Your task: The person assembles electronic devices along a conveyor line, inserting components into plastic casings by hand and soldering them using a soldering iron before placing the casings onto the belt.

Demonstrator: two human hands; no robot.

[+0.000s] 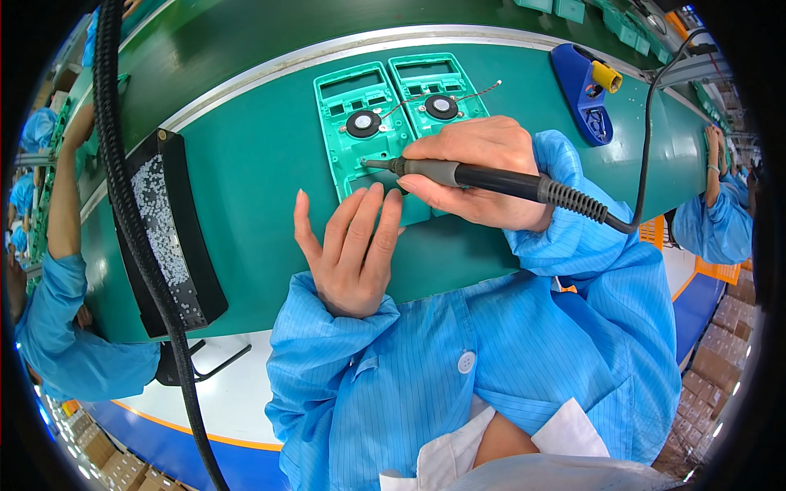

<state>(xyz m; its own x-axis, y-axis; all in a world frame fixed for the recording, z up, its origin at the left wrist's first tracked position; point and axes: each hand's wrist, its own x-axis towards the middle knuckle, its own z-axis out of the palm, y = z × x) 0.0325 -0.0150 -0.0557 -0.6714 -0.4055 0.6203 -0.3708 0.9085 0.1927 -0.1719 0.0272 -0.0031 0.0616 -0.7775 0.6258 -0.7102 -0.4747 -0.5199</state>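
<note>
Two green plastic housings lie side by side on the green bench. Each has a round black speaker inside; the left housing (334, 139) carries one speaker (363, 123), and the right housing (426, 69) another speaker (441, 106) with thin twisted wires. My right hand (483, 168) grips a black soldering iron (499, 182) like a pen. Its tip points left and reaches the lower part of the left housing, seemingly on or just above it. My left hand (354, 250) has its fingers stretched out, the fingertips resting at the near edge of that housing.
A black tray (196, 245) of small whitish pieces stands at the left. At the back right is a blue soldering iron stand (583, 98) with a yellow holder. The iron's cord (647, 155) loops up on the right; a thick braided cable (135, 204) crosses the left. Co-workers sit at both sides.
</note>
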